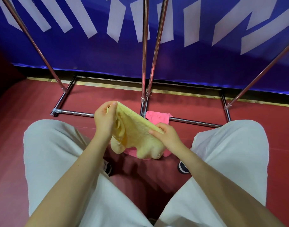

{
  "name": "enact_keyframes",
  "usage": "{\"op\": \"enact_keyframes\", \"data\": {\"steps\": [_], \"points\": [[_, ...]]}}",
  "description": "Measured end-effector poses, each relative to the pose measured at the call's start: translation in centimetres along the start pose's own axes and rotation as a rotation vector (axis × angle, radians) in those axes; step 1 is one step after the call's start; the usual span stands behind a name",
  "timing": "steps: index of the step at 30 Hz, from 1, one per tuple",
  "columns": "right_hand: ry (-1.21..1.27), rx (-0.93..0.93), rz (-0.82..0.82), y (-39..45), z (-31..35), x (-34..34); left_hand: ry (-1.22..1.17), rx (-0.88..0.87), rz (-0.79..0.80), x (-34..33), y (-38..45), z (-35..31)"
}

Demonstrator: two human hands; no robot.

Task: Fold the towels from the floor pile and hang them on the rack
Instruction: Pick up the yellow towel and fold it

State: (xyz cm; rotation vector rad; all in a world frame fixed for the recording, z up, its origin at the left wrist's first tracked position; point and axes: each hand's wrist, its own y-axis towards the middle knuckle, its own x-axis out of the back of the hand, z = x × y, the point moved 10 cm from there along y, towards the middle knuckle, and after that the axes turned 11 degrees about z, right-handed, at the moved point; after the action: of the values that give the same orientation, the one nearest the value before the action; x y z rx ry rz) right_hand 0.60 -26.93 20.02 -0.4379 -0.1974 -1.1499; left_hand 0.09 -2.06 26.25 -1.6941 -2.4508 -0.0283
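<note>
Yellow towel (137, 128) is held between the knees, its top edge stretched on a slant: right hand (166, 136) pinches the nearer, lower corner, left hand (104, 118) grips the farther, higher one. Pink towel (157, 117) lies beyond on the floor, against the rack (145, 46) base.

Both bare forearms reaching forward between the knees, left hand (104, 119) raised, pinching the yellow towel (137, 136) at its top corner, right hand (166, 136) lower, gripping its edge
</note>
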Motion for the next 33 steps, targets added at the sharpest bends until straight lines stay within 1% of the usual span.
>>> {"op": "enact_keyframes", "data": {"steps": [3, 6, 8, 10, 12, 13, 14, 17, 20, 23, 26, 28, 31, 33], "points": [[-0.074, 0.009, 0.04, -0.3, -0.3, -0.8, -0.066, -0.027, -0.062, 1.1, 0.1, -0.3], [-0.124, 0.0, 0.075, -0.4, -1.2, -1.7, -0.181, -0.006, -0.157, 2.9, 0.5, 0.1], [-0.139, -0.024, 0.093, -0.4, -1.9, -1.9, -0.311, 0.041, -0.258, 4.2, 0.6, 1.1], [-0.135, -0.04, 0.102, -0.5, -2.2, -1.8, -0.458, 0.128, -0.368, 5.5, 0.4, 2.7], [-0.106, -0.047, 0.095, -0.6, -2.2, -1.6, -0.559, 0.193, -0.431, 6.2, 0.3, 4.1], [-0.074, -0.055, 0.082, -0.6, -2.1, -1.3, -0.539, 0.21, -0.434, 6.5, 0.3, 4.5], [-0.039, -0.063, 0.059, -0.5, -1.8, -1.0, -0.466, 0.223, -0.419, 6.5, 0.5, 4.7], [0.046, -0.057, 0.01, -0.1, -0.3, -0.3, -0.228, 0.252, -0.316, 5.2, 0.7, 5.1], [0.021, 0.02, -0.002, -0.1, 2.0, -0.2, -0.085, 0.216, -0.109, 1.4, 0.3, 5.0], [-0.065, 0.109, -0.031, -0.5, 4.1, -0.1, -0.022, 0.147, 0.121, -3.3, -1.7, 4.1], [-0.083, 0.173, -0.069, -0.6, 5.8, 0.6, -0.004, 0.064, 0.401, -8.4, -3.7, 3.3], [-0.075, 0.211, -0.093, -0.5, 6.8, 1.4, -0.014, 0.081, 0.529, -10.7, -4.6, 3.5], [-0.061, 0.233, -0.137, -0.4, 7.2, 2.8, -0.092, 0.149, 0.584, -12.5, -5.6, 3.4], [-0.045, 0.226, -0.16, -0.3, 7.1, 3.6, -0.152, 0.174, 0.549, -12.5, -5.3, 3.6]]}}
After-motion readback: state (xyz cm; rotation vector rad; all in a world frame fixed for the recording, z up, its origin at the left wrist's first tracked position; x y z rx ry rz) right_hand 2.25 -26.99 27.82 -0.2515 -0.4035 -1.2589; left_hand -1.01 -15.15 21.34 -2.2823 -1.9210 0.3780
